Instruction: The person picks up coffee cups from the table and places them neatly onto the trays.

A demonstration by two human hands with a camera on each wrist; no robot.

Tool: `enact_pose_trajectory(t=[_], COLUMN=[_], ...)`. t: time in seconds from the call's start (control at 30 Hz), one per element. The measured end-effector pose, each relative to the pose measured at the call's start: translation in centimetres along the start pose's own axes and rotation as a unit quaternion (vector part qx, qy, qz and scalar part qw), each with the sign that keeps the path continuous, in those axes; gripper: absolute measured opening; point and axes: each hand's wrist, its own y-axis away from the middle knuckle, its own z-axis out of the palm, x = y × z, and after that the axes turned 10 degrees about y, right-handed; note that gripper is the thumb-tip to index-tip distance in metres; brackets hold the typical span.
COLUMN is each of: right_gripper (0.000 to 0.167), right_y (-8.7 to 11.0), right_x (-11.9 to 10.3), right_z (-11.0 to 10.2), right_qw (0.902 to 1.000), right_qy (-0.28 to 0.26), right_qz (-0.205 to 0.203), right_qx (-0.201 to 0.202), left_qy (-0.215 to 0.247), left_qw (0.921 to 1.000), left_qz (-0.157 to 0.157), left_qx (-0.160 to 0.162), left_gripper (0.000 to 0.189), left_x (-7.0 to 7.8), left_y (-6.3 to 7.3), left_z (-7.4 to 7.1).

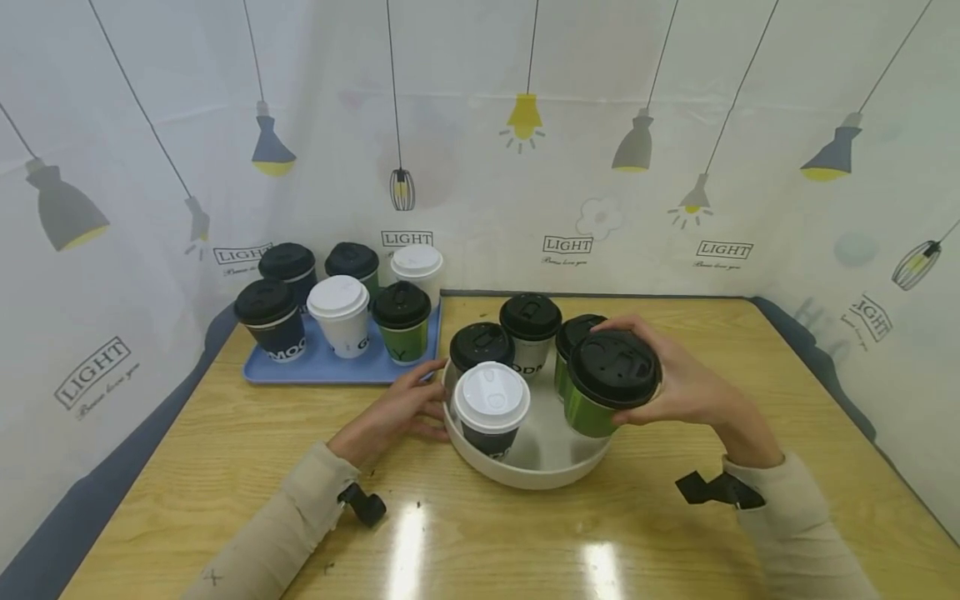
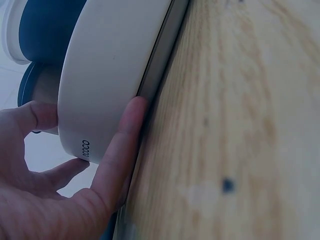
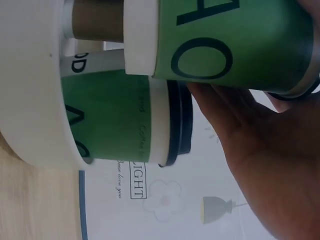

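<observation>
My right hand (image 1: 682, 379) grips a green paper cup (image 1: 588, 411) with a black lid, thumb on the near side, fingers behind. This cup stands raised over the right side of a round white bowl (image 1: 525, 477), its base showing in the right wrist view. At the left wall my left hand (image 1: 401, 412) holds the bowl, one fingertip at the rim and another digit low along the base in the left wrist view. Inside are a white-lidded dark cup (image 1: 491, 408), two black-lidded cups behind it, and another green cup (image 3: 110, 117) with a black lid.
Left of the bowl, a blue tray (image 1: 337, 372) carries several lidded paper cups in two rows, with black and white lids. The wooden table (image 1: 300, 442) ends at a white curtain (image 1: 480, 125) printed with lamps, at the back and sides.
</observation>
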Motion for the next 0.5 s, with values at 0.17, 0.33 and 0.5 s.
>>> enact_pose_trajectory(t=[0.17,0.33,0.5], right_gripper=[0.101,0.099,0.097], right_y=[-0.4,-0.6,-0.8], right_x=[-0.5,-0.9,-1.1], right_z=[1.1,1.6,2.1], right_qw=[0.9974,0.9908,0.9876], right_qy=[0.067,0.125,0.146], right_qz=[0.014,0.011,0.004], right_qx=[-0.02,-0.051,-0.059], left_qy=[-0.001,-0.001,0.0], left_qw=[1.0,1.0,1.0], left_qz=[-0.001,0.002,0.001], left_qx=[0.001,0.0,0.002], left_gripper=[0.065,0.065,0.065], left_x=[0.0,0.0,0.0], left_y=[0.0,0.1,0.0], left_z=[0.1,0.0,0.0])
